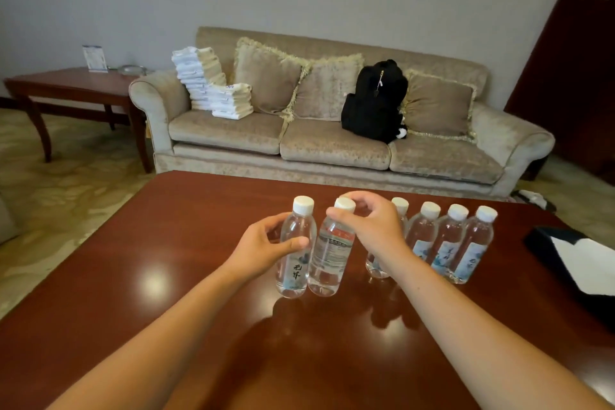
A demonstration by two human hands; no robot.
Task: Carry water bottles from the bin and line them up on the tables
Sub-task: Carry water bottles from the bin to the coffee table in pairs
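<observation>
Several clear water bottles with white caps stand in a row on the glossy brown table (173, 243). My left hand (263, 250) wraps the body of the leftmost bottle (294, 263). My right hand (369, 223) grips the neck of the second bottle (329, 256), which stands against the first. To the right stand more bottles: one (399, 206) partly hidden behind my right wrist, then three close together, the last (474, 250) at the row's right end. The bin is not in view.
A black and white object (579, 260) lies at the table's right edge. Beyond the table is a beige sofa (332, 143) with cushions, stacked towels (206, 86) and a black backpack (372, 103). A side table (66, 86) stands at left.
</observation>
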